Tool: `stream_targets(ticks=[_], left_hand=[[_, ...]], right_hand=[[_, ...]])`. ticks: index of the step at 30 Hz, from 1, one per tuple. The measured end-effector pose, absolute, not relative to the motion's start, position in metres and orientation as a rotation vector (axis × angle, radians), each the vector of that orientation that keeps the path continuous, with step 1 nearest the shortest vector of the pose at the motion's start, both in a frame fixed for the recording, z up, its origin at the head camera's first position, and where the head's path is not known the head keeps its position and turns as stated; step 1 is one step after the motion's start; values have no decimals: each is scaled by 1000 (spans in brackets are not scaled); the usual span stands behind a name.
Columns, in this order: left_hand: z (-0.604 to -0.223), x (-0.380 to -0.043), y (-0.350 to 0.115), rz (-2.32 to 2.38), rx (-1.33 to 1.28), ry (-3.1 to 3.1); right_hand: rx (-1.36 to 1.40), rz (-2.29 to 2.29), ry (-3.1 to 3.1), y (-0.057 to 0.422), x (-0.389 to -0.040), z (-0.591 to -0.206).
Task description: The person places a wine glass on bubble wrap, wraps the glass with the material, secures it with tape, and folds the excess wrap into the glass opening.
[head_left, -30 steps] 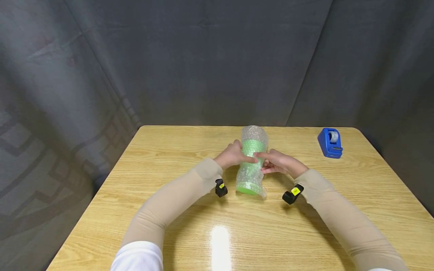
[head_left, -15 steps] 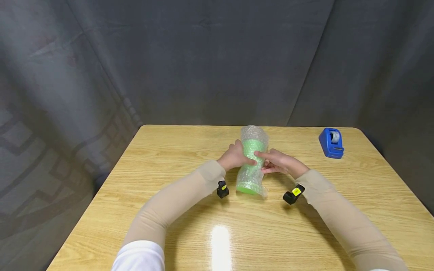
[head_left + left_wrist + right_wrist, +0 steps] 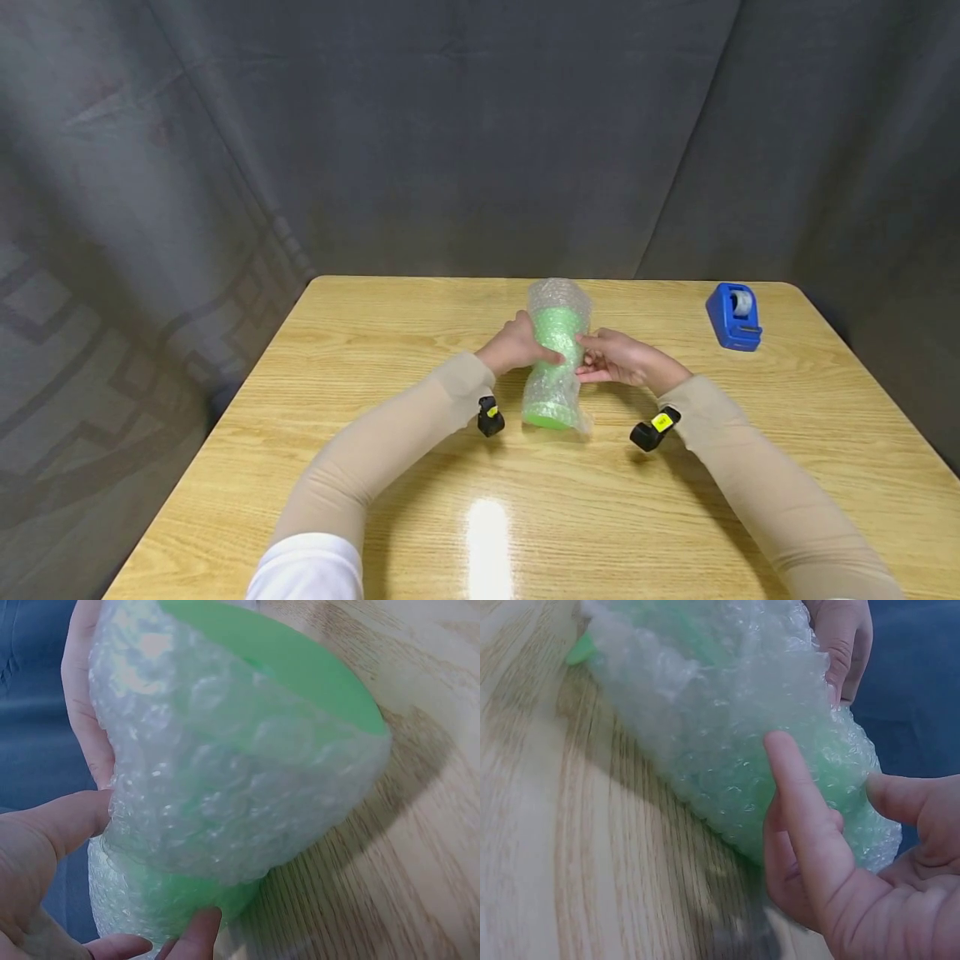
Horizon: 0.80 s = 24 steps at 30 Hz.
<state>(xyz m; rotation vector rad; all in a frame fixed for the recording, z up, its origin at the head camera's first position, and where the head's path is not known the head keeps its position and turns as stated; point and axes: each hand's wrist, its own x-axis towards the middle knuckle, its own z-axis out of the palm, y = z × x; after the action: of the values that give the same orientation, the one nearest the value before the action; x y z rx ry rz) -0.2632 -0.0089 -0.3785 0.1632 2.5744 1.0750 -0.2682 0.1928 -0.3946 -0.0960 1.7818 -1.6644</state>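
A green object wrapped in clear bubble wrap (image 3: 557, 321) lies on the table, narrower at its middle. Its flat round green end (image 3: 300, 675) shows uncovered toward the person. My left hand (image 3: 519, 343) grips it from the left, thumb across the top of the wrap; its far fingers are hidden in the head view. My right hand (image 3: 618, 358) holds the right side of the wrap near the middle. In the right wrist view, the right thumb touches the wrap, one finger (image 3: 799, 787) extends along it, and the others are curled and partly hidden.
A blue tape dispenser (image 3: 733, 318) with a roll of clear tape stands at the back right of the wooden table (image 3: 390, 317). Dark grey curtains (image 3: 480, 142) hang behind the table and at both sides. A black camera is worn on each wrist.
My right thumb has drawn back from the top of the wrap to its right edge, and the right hand has shifted slightly right. The wrapped object's far end has moved slightly left.
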Motion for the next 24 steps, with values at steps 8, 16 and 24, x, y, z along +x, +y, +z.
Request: stream_targets(ticks=[8,16,24], left_hand=[[-378,-261,-10,1148,192,2538],[-386,-264,-10,1483,308,2289],[-393,-270,-14,1515,240,2141]], right_hand=[[-83,-1674,1798,193,-269,-397],[-65,-1640,1857,196,-267,-393],[-86,-1571,1943,194,-267,-385]])
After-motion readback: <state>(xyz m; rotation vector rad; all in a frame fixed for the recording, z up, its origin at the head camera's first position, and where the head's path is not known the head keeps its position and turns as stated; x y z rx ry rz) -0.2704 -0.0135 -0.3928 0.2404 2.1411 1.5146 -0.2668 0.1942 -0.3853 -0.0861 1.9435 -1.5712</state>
